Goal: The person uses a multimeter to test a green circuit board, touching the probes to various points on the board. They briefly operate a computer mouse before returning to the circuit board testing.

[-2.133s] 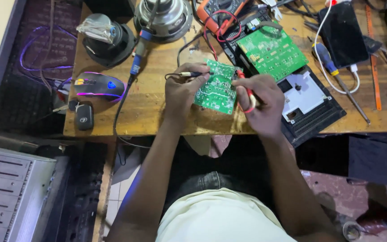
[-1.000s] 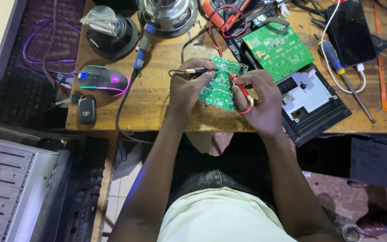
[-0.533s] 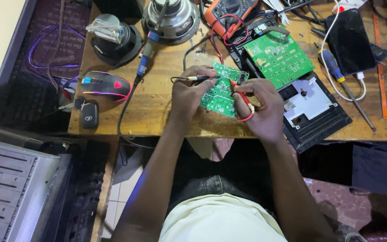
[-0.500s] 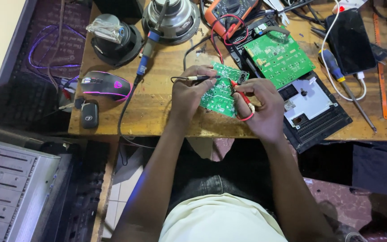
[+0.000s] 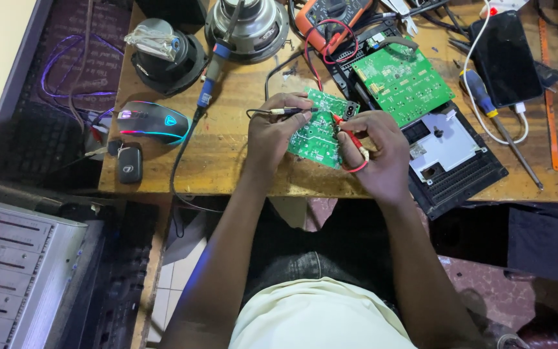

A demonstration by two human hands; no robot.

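While the left hand [image 5: 272,132] fingers pinch a black probe [image 5: 279,111], the right hand [image 5: 379,152] clamps a red probe [image 5: 350,137], hiding the circuit board [image 5: 314,132] edge.

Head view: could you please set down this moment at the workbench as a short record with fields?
Left hand: left hand holds a black probe against the small green circuit board
Right hand: right hand holds a red probe on the same board
Behind board: larger green circuit board; orange meter
Left of hands: computer mouse; car key
Right of hands: screwdriver; phone
Surface: wooden table
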